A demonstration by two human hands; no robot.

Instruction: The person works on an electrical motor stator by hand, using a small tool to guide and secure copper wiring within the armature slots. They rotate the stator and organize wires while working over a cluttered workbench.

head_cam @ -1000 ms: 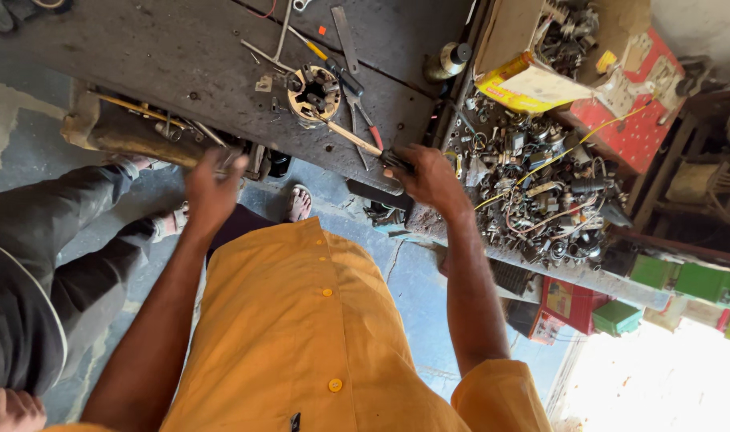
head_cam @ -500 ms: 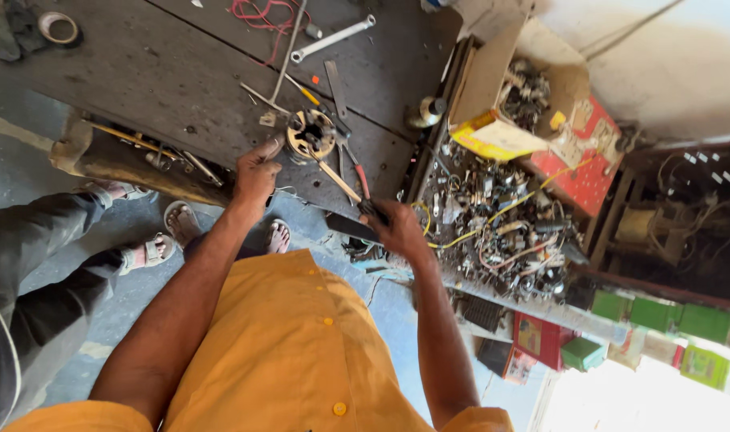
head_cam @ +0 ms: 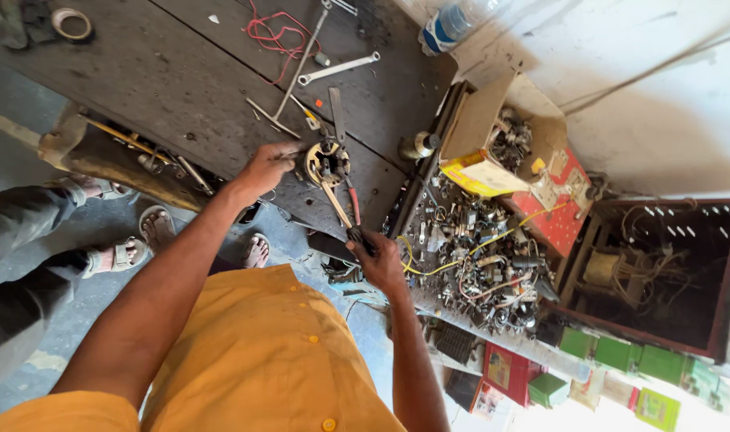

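A round metal part [head_cam: 327, 162] with a brass-coloured ring lies on the dark workbench [head_cam: 165, 80]. My left hand [head_cam: 265, 168] grips its left edge. My right hand [head_cam: 375, 260] is closed on the dark end of a long pale-shafted tool [head_cam: 337, 206], whose other end reaches the round part. Red-handled pliers [head_cam: 353, 200] lie beside the tool's shaft. I wear an orange shirt [head_cam: 253, 360].
A wrench [head_cam: 337, 70], a long rod [head_cam: 301, 60], red wire [head_cam: 269, 36], a tape roll [head_cam: 69, 22] and a bottle [head_cam: 449, 24] lie on the bench. To the right is a tray of scrap parts [head_cam: 477, 256] and a cardboard box [head_cam: 493, 132]. Another person's sandalled feet [head_cam: 113, 256] stand on the left.
My left hand has left the bench's front edge and moved up to the round part. My right hand now holds the long tool against it. The view has tilted toward the bench.
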